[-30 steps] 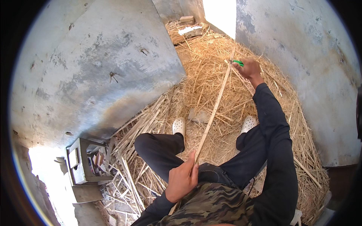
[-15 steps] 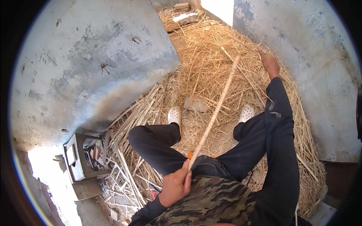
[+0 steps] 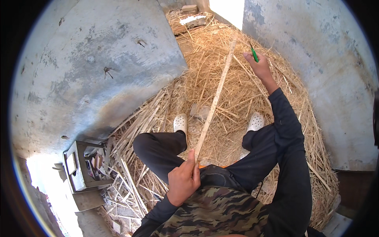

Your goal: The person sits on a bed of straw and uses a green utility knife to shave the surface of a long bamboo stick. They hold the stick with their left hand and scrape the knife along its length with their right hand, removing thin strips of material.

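My left hand (image 3: 183, 181), low in front of my lap, is closed around the near end of a long, pale wooden strip (image 3: 216, 98) that looks like split bamboo. The strip slants away from me, its far end over the heap of shavings. Out to the right of that far end, my right hand (image 3: 262, 70) is closed on a small knife (image 3: 254, 54) with a green handle. The dark blade points up and away, apart from the strip. An orange edge (image 3: 202, 166) shows by my lap, mostly hidden.
Pale shavings (image 3: 209, 59) cover the ground around my white clogs (image 3: 180, 122). Long strips (image 3: 132, 130) lie to the left, beside an open wooden frame (image 3: 96, 183). A flat stone (image 3: 199, 111) lies between my feet. Worn grey walls (image 3: 98, 51) stand on both sides.
My right hand has moved left, toward the strip's far end, and the green-handled knife now shows clearly. The strip has swung slightly left, its far end reaching farther away.
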The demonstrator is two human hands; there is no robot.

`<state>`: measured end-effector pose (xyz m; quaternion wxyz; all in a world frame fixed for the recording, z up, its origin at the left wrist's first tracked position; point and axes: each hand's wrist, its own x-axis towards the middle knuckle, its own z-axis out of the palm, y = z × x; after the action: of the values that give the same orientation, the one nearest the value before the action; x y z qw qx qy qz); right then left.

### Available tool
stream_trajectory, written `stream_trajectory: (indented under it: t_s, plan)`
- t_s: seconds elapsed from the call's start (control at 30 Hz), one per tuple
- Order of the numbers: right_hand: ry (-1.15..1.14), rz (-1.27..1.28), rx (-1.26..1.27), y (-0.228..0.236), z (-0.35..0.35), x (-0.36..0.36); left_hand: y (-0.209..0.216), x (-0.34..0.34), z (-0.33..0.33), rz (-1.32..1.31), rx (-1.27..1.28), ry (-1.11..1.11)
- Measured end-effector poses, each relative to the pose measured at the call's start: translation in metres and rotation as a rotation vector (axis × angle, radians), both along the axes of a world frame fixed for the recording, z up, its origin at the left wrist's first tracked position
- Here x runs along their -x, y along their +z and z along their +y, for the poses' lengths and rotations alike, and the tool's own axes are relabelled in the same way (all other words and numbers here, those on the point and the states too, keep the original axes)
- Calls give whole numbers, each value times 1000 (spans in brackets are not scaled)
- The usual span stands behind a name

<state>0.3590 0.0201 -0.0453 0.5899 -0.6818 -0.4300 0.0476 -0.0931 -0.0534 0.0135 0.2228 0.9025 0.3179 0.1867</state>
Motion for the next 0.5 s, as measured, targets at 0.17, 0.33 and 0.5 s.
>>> stream_trajectory:
  t_s: [0.17,0.33,0.5]
  plan:
    - [207,-198,362,13,-1,52,-13,-4,3,-65,83,21]
    - [351,-485,476,16,-17,123,-23,-26,40,-325,1195,116]
    - [439,-735,406,11,-33,167,-23,-34,51,-427,1204,109]
